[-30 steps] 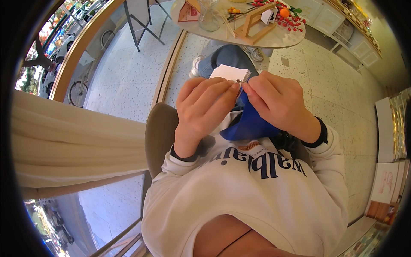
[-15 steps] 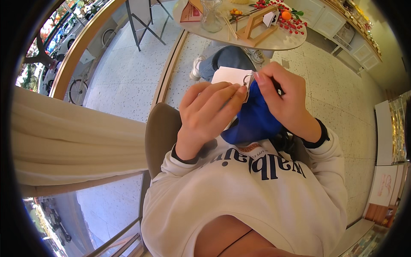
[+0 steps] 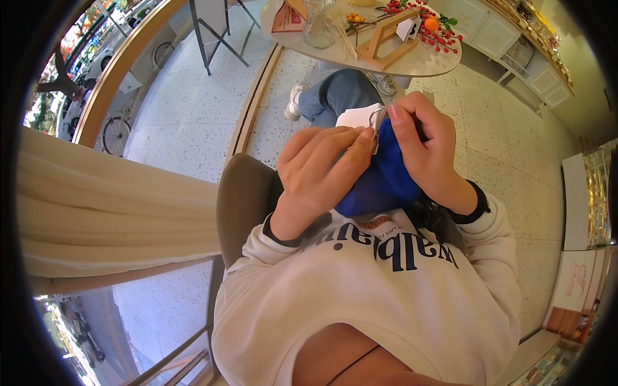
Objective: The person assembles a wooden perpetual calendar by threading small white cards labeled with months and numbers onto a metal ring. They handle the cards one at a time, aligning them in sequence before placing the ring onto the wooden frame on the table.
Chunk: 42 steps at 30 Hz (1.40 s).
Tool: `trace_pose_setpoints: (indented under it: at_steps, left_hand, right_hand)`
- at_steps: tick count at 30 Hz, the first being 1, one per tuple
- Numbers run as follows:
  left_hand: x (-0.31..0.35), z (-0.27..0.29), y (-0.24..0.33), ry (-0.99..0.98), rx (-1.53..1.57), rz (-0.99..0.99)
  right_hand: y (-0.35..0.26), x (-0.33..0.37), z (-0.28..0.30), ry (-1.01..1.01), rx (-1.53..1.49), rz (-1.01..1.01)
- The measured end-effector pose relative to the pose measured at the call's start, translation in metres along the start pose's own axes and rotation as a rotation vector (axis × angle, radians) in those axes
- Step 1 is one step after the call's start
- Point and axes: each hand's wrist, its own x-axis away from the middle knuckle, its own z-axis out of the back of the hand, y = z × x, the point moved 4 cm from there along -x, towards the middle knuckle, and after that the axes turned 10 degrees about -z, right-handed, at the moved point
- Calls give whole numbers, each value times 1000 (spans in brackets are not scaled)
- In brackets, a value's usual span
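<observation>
In front of my chest, my left hand [image 3: 325,161] grips a small stack of white cards [image 3: 358,116] by its near edge, its fingertips close together beside a metal ring [image 3: 374,114]. My right hand [image 3: 425,145] is closed, with thumb and forefinger pinching at the ring's right side. The ring sits at the cards' right corner; whether it is open or closed there I cannot tell. Below and between both hands hangs a bright blue cloth [image 3: 383,183], partly hidden by my fingers.
Beyond my hands stands a round table [image 3: 444,63] with a glass vase [image 3: 318,26], a wooden stand [image 3: 386,42] and red berry sprigs [image 3: 444,40]. Jeans-clad legs [image 3: 331,96] are underneath. A beige curtain [image 3: 116,206] hangs at left, and a chair back [image 3: 241,199] is beside me.
My left hand and the white cards have shifted slightly right, toward my right hand. Less of the cards shows now, and the ring has tilted a little. My right hand has barely moved.
</observation>
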Motion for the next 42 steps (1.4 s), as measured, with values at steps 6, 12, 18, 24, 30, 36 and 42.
trace_pose_setpoints:
  at_steps: [6,12,18,24,30,36,42]
  left_hand:
    - [4,-3,4,25,27,83]
    - [6,-2,0,46,14,-13]
    - [2,1,-7,-16,-104,-156]
    - [5,-7,-20,-107,120,-83]
    - [-6,-9,-35,-304,467,195]
    - [-4,-12,-27,-362,545,309]
    - [-6,-9,-21,-360,546,325]
  right_hand:
    - [-11,7,-4,85,323,425]
    - [19,-2,-4,-126,-368,-327]
    - [16,-9,17,-434,-300,-480]
    - [0,-6,24,-538,-217,-451]
    - [-3,-7,27,-634,-187,-468]
    - [-4,-5,23,-608,-169,-483]
    - [-3,-3,21,-563,-143,-435]
